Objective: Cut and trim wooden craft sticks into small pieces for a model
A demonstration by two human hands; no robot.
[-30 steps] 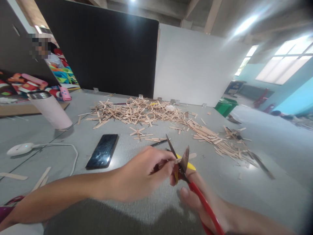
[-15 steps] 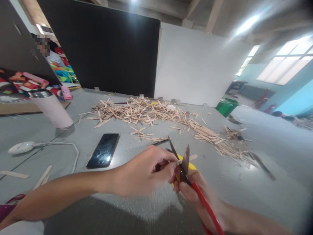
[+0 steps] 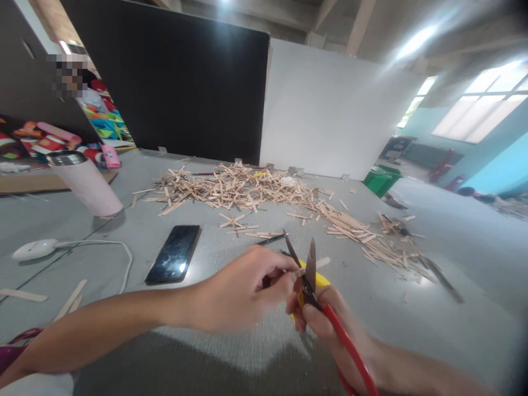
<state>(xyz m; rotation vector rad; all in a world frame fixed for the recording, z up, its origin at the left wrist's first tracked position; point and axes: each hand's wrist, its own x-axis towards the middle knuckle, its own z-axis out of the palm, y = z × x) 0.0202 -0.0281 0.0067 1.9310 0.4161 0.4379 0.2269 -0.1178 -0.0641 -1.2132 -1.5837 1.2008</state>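
In the middle of the head view my left hand (image 3: 247, 289) pinches one end of a wooden craft stick (image 3: 324, 263). The stick lies between the blades of a pair of scissors (image 3: 311, 269), which are partly spread. My right hand (image 3: 330, 319) is closed around the scissors near their pivot, below the red handle (image 3: 350, 352). A yellow thing (image 3: 322, 279) shows behind the blades and by the right fingers; its kind is mostly hidden.
A heap of craft sticks (image 3: 231, 190) spreads along the back, with more sticks (image 3: 350, 225) trailing right. Left of my hands lie a phone (image 3: 174, 254) and a white cabled device (image 3: 35, 249); a pink bottle (image 3: 93, 187) stands behind. Black (image 3: 185, 82) and white (image 3: 325, 110) panels close the back.
The scissor blades have come slightly closer together around the craft stick. My left hand keeps its place and grip.
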